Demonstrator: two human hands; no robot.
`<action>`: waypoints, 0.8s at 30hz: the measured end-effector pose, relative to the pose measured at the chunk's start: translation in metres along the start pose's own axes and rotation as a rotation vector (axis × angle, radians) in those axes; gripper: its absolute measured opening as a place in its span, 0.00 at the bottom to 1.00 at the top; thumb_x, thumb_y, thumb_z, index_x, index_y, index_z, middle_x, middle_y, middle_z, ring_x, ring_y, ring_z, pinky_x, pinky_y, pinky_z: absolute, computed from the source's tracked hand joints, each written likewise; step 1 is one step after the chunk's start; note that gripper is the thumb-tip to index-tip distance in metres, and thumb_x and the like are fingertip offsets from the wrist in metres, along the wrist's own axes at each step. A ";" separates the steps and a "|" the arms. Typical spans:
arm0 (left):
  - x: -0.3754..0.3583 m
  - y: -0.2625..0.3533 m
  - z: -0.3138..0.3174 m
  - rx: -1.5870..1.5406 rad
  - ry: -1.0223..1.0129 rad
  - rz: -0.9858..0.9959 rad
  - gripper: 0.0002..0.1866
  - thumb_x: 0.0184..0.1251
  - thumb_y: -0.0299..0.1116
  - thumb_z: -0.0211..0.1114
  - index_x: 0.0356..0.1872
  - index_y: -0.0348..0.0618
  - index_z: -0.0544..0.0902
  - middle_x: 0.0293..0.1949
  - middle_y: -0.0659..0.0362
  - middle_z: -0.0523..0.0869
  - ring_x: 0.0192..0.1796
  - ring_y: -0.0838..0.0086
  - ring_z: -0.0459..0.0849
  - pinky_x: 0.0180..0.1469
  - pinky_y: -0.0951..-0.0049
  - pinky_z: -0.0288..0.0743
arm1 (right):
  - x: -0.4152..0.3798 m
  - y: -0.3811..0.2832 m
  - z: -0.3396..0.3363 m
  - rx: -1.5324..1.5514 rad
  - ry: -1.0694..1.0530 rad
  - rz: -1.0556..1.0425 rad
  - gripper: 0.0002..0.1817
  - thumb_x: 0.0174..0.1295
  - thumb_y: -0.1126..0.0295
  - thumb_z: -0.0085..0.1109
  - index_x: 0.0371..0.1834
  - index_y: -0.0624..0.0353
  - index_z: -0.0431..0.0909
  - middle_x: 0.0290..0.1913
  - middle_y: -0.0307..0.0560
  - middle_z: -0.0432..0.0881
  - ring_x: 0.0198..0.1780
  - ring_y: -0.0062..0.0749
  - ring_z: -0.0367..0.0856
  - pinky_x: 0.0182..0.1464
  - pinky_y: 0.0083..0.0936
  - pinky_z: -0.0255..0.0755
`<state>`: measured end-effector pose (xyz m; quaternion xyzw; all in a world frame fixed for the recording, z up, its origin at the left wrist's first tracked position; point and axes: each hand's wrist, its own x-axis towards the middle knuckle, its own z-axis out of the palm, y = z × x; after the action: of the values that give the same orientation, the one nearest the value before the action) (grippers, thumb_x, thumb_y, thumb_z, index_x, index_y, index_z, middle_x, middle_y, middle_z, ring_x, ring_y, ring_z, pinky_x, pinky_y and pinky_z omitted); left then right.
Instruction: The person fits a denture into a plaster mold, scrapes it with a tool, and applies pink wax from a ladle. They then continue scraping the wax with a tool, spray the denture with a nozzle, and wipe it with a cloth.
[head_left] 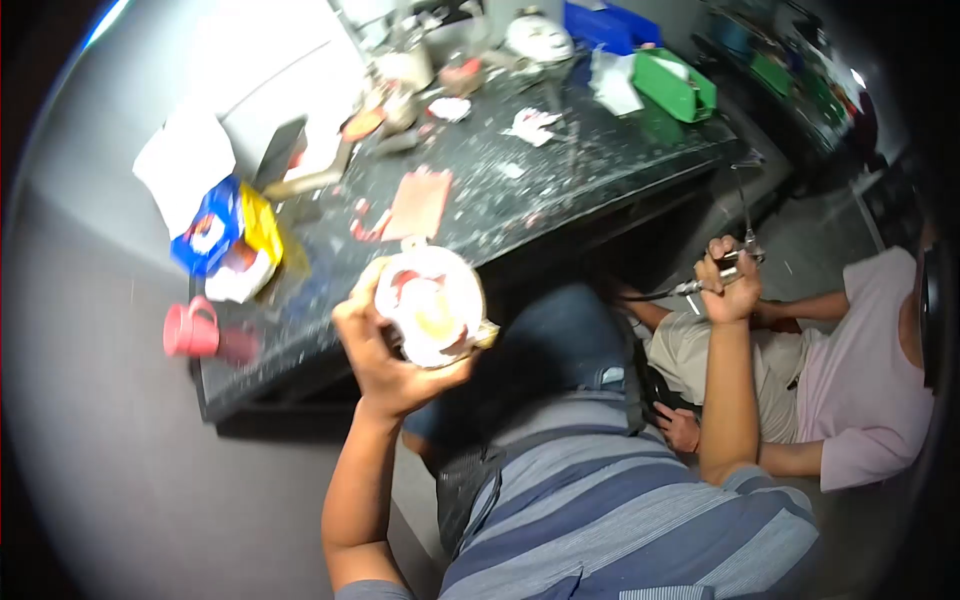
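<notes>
My left hand [385, 355] is wrapped round the side of a round white object [436, 305] with a pink and pale inside, held up beyond the table's front edge. A small yellowish part sticks out at its right side. Off to the right, my right hand [728, 280] grips a metal hand tool [742, 257] with a thin rod and a dark hose or cable running from it. The two hands are far apart. On the dark speckled table [480, 185], a flat pink slab [418, 204] lies just behind the round object.
A pink mug [192, 328] stands at the left table corner, near a blue and yellow packet [235, 235]. At the back are a green bin [675, 85], a blue bin [610, 27] and cluttered materials. Another person [850, 360] sits close on the right.
</notes>
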<state>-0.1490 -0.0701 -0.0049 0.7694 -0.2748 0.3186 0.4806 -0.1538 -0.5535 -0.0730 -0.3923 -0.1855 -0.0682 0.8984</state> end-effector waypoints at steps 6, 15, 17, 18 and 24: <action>0.099 0.009 0.184 -0.293 -0.279 0.099 0.55 0.32 0.40 0.93 0.65 0.30 0.71 0.60 0.43 0.80 0.56 0.54 0.83 0.59 0.59 0.78 | -0.022 0.040 -0.042 -0.015 1.225 0.022 0.16 0.75 0.53 0.67 0.49 0.54 0.84 0.31 0.35 0.85 0.23 0.21 0.74 0.26 0.24 0.66; 0.131 0.060 0.327 -0.335 -0.541 0.244 0.54 0.31 0.39 0.91 0.63 0.33 0.69 0.55 0.43 0.80 0.56 0.45 0.80 0.62 0.53 0.76 | 0.034 0.100 -0.080 -0.305 1.004 -0.106 0.25 0.75 0.49 0.68 0.62 0.58 0.85 0.47 0.46 0.90 0.44 0.37 0.90 0.48 0.35 0.84; 0.133 0.070 0.337 -0.351 -0.587 0.228 0.49 0.32 0.37 0.92 0.56 0.37 0.68 0.60 0.41 0.81 0.58 0.46 0.83 0.63 0.55 0.78 | 0.039 0.099 -0.085 -0.314 1.010 -0.095 0.25 0.75 0.49 0.68 0.62 0.58 0.84 0.47 0.47 0.90 0.44 0.37 0.90 0.48 0.35 0.84; 0.131 0.070 0.345 -0.352 -0.600 0.235 0.49 0.32 0.37 0.92 0.56 0.37 0.68 0.60 0.41 0.81 0.58 0.46 0.83 0.63 0.55 0.78 | 0.041 0.099 -0.086 -0.321 1.011 -0.088 0.25 0.75 0.49 0.68 0.62 0.58 0.84 0.47 0.47 0.90 0.44 0.37 0.90 0.48 0.35 0.84; 0.125 0.075 0.368 -0.437 -0.634 0.126 0.57 0.32 0.41 0.93 0.67 0.31 0.69 0.61 0.43 0.80 0.62 0.45 0.80 0.66 0.52 0.74 | 0.040 0.094 -0.096 -0.328 1.005 -0.062 0.26 0.75 0.48 0.68 0.62 0.59 0.84 0.48 0.47 0.90 0.44 0.38 0.90 0.49 0.36 0.84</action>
<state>-0.0398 -0.4507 0.0089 0.6907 -0.5179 0.0277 0.5039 -0.0648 -0.5588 -0.1815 -0.4408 0.2696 -0.3027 0.8009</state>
